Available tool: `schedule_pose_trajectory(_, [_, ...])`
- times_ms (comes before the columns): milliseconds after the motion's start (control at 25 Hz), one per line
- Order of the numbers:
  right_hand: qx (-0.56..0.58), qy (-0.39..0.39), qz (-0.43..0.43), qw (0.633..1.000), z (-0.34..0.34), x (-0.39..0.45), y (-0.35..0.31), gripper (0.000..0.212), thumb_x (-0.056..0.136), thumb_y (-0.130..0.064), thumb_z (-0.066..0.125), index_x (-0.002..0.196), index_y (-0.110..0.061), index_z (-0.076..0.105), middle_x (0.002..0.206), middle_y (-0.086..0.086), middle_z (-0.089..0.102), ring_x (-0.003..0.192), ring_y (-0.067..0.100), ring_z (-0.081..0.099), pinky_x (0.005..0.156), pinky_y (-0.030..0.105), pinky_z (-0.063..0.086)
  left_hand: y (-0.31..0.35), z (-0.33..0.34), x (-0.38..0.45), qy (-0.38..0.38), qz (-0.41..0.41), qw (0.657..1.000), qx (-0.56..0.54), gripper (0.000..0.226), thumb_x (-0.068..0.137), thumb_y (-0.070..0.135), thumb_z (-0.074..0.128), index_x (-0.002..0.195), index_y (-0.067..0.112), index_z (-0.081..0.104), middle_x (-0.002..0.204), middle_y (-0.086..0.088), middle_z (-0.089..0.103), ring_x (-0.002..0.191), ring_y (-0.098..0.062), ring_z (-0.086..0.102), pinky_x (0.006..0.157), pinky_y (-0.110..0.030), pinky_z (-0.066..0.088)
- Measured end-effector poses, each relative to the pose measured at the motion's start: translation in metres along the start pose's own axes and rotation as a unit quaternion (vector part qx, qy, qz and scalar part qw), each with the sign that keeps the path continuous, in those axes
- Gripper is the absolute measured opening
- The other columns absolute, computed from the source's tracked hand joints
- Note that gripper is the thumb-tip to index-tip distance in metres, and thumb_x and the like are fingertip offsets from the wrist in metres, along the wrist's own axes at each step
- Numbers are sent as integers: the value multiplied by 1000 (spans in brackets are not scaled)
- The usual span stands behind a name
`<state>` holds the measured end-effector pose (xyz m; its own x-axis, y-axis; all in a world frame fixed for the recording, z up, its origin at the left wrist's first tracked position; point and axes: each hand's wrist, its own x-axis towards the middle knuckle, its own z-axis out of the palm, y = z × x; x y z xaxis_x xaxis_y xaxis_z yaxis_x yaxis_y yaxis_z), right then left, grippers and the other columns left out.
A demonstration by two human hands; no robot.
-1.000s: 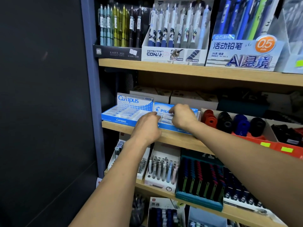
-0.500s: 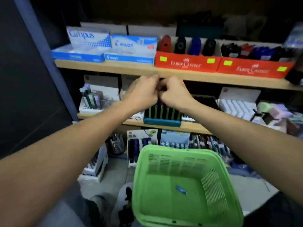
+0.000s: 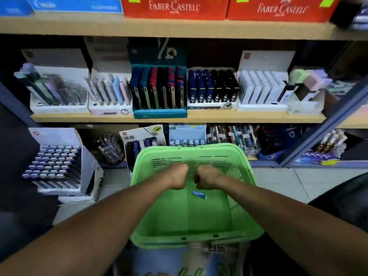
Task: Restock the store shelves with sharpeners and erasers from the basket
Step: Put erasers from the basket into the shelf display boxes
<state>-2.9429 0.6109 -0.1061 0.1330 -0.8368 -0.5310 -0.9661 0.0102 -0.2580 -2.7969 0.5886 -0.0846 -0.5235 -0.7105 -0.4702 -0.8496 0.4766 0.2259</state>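
Observation:
A green plastic basket sits low in front of me. One small blue eraser lies on its floor. My left hand and my right hand hang side by side inside the basket, just above the eraser, fingers curled downward and hidden from view. Whether either hand holds anything cannot be told. At the top edge stand the blue eraser boxes and the red Faber-Castell sharpener boxes on the wooden shelf.
The middle shelf carries a teal display box and white trays of pens. Lower down stand more pen displays, with a white box of small items on the floor at left. A blue upright runs at right.
The view tilted down from the eraser shelf to the basket. Both hands left the Pilot box, came together, then dropped into the basket above the blue eraser.

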Motion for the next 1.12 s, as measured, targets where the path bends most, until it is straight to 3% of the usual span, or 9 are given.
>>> schedule_pose_trajectory(80, [-10, -30, 35, 999, 25, 16, 20, 28, 86, -26, 72, 107, -7, 72, 108, 11, 71, 102, 28, 67, 87, 36, 56, -2, 32, 19, -22, -17, 999, -27, 30, 89, 7, 58, 118, 7, 59, 116, -12, 63, 104, -28, 61, 80, -36, 51])
schedule_pose_trajectory(200, [11, -28, 80, 996, 63, 40, 45, 47, 88, -55, 66, 82, -9, 63, 87, 11, 66, 87, 29, 66, 77, 32, 54, -14, 65, 46, -57, -44, 996, -48, 38, 89, 6, 57, 127, 6, 57, 122, -13, 62, 109, -29, 61, 90, -38, 53])
schedule_pose_trajectory(280, [27, -17, 87, 996, 80, 50, 52, 36, 91, -46, 66, 82, -11, 58, 88, 14, 61, 93, 31, 65, 72, 28, 45, -21, 80, 64, -74, -52, 994, -67, 41, 88, 5, 58, 129, 6, 56, 123, -14, 62, 110, -28, 61, 91, -38, 53])
schedule_pose_trajectory(400, [22, -10, 85, 996, 97, 67, 52, 27, 94, -27, 64, 111, -8, 64, 117, 16, 65, 110, 32, 62, 85, 33, 48, -25, 95, 86, -89, -62, 989, -98, 40, 87, 6, 59, 127, 7, 58, 123, -15, 62, 111, -29, 61, 92, -36, 52])
schedule_pose_trajectory(600, [-9, 20, 89, 996, 121, 83, 48, 26, 97, -24, 56, 120, -15, 63, 123, 10, 65, 114, 31, 63, 91, 35, 50, -26, 109, 99, -87, -70, 984, -140, 38, 87, 5, 57, 125, 7, 58, 126, -14, 61, 115, -30, 59, 96, -35, 50])
schedule_pose_trajectory(720, [37, -19, 93, 995, 118, 85, 51, 26, 96, -29, 60, 115, -11, 65, 121, 11, 64, 112, 30, 63, 89, 33, 49, -33, 108, 94, -101, -89, 978, -159, 39, 87, 7, 59, 126, 8, 58, 125, -13, 62, 112, -29, 60, 91, -31, 50])
schedule_pose_trajectory(920, [190, -77, 13, 979, 62, 69, 57, 18, 86, -16, 75, 101, -6, 77, 89, 8, 74, 67, 12, 64, 57, 17, 43, -25, 64, 79, -90, -121, 952, -266, 38, 90, 6, 64, 127, 5, 56, 107, -14, 66, 82, -23, 64, 64, -31, 53])
schedule_pose_trajectory(1040, [253, -55, -41, 965, 11, 39, 52, 8, 81, -10, 79, 87, -15, 76, 77, 1, 72, 62, 6, 62, 54, 18, 48, -12, 22, 58, -51, -65, 946, -314, 18, 92, 8, 67, 107, 0, 66, 98, -20, 73, 75, -22, 68, 73, -37, 60])
schedule_pose_trajectory(1120, [259, -32, -62, 963, -22, 18, 45, 13, 80, -12, 81, 78, -23, 74, 80, 0, 74, 68, 9, 64, 60, 22, 51, 1, -10, 40, 5, -42, 946, -322, 3, 90, 6, 69, 89, 3, 69, 90, -22, 74, 66, -19, 67, 66, -30, 60])
